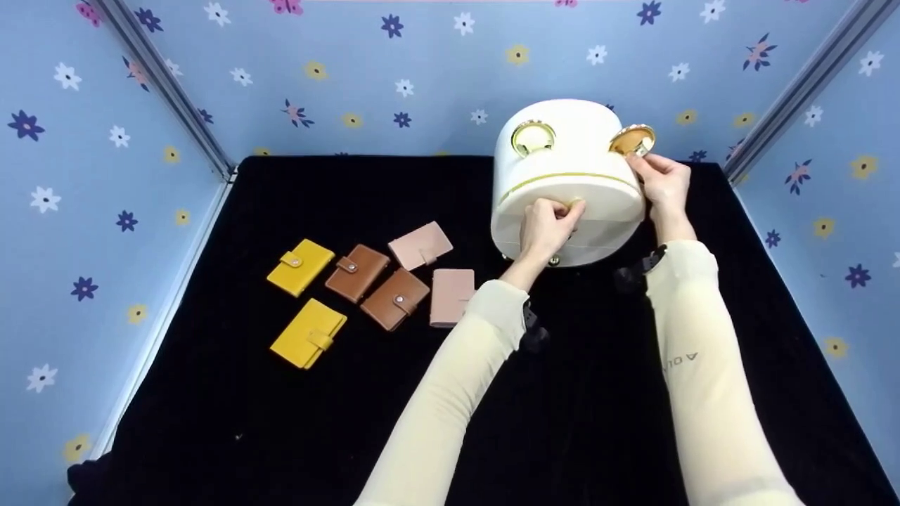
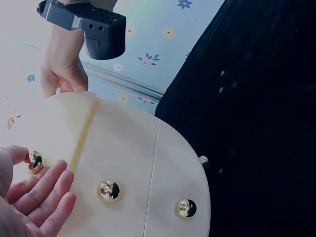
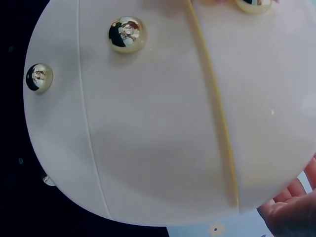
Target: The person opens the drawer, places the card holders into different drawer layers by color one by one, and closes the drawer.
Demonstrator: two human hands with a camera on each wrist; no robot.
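A white rounded box with gold trim stands at the back right. My left hand pinches the gold knob on the front of its top section, thumb on one side and fingers on the other. At the box's right side is my right hand, thumb close below a round gold ornament. The right wrist view shows its fingers bent beside the top section, tips partly hidden. Two more gold knobs sit on the front panels below.
Left of the box lie small snap-strap wallets: two yellow, two brown and two pink. My left sleeve overlaps one pink wallet. Black cloth covers the table; flowered walls enclose it.
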